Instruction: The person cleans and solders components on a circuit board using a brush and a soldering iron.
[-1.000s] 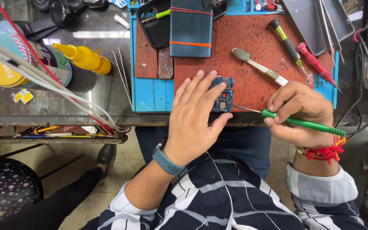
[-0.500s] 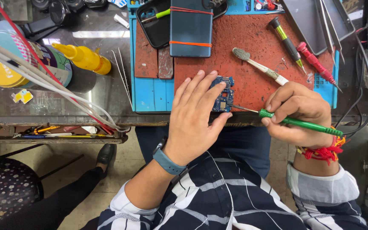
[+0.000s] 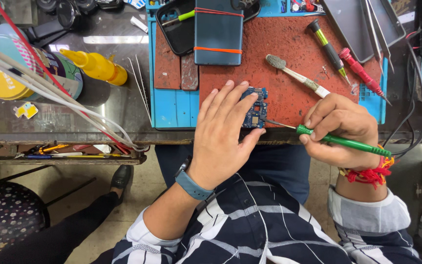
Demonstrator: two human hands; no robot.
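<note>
My left hand (image 3: 221, 137) presses the small blue circuit board (image 3: 255, 108) flat on the red mat (image 3: 294, 54), fingers spread. My right hand (image 3: 340, 131) has fingers clenched around the green screwdriver (image 3: 338, 141), tip at the board's edge. A slip could gouge components or flick the board toward the brush (image 3: 296, 76).

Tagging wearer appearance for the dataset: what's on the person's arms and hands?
Both hands are bare, no gloves. The left hand has a blue-grey band with a dark buckle on the wrist. The right hand has a bundle of red thread with yellow bits round the wrist. Both arms wear a dark navy shirt with white stripes, sleeves pushed back from the wrists.
</note>
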